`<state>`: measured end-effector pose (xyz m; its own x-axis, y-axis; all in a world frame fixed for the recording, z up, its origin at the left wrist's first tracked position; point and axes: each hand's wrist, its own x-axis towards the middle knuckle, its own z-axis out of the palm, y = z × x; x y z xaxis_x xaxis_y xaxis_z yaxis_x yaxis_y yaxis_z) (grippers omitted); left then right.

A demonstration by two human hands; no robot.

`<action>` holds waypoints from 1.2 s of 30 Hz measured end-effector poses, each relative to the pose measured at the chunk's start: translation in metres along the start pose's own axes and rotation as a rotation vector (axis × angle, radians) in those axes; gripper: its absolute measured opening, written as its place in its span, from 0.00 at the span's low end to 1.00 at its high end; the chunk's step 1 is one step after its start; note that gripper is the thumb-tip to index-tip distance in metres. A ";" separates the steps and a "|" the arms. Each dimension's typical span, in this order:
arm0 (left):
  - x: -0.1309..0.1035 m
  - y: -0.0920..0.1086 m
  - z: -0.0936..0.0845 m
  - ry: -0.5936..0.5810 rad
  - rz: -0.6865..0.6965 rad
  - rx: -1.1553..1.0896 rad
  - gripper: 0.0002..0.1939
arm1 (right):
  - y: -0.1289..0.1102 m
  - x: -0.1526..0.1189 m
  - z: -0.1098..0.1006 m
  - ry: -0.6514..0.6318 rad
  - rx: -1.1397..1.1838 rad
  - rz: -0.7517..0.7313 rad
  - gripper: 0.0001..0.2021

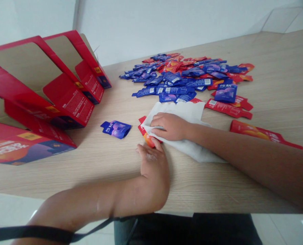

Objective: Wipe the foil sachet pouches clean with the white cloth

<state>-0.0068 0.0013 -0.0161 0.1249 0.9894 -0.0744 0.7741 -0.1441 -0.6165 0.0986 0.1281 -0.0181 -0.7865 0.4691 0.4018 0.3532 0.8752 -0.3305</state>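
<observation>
A white cloth point(177, 109) is bunched under my right hand point(170, 126), whose fingers are curled onto it. Part of the cloth covers a red and orange pouch point(148, 139) lying flat on the table. My left hand point(154, 160) holds the near edge of that pouch against the table with its fingertips. To the left lies a single blue pouch point(117, 129), apart from both hands. Under my right forearm, partly hidden by it, is another red pouch point(258, 131).
A heap of blue and red pouches point(177, 81) spreads across the table's far side. Several open red cardboard boxes point(72, 102) stand in a row at the left. A white wall point(166, 27) rises behind the wooden table point(205, 190). A black strap point(34, 233) crosses the lower left.
</observation>
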 end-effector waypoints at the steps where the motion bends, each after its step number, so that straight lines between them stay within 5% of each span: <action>1: 0.000 0.000 0.000 -0.001 0.000 0.004 0.28 | 0.000 0.000 0.000 0.000 0.001 0.001 0.13; 36: -0.002 0.000 0.003 0.072 -0.032 -0.138 0.26 | -0.002 0.001 -0.003 -0.010 -0.017 -0.008 0.13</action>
<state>-0.0087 -0.0004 -0.0183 0.1391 0.9903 0.0032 0.8556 -0.1185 -0.5038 0.0980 0.1270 -0.0145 -0.7940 0.4611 0.3961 0.3555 0.8808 -0.3126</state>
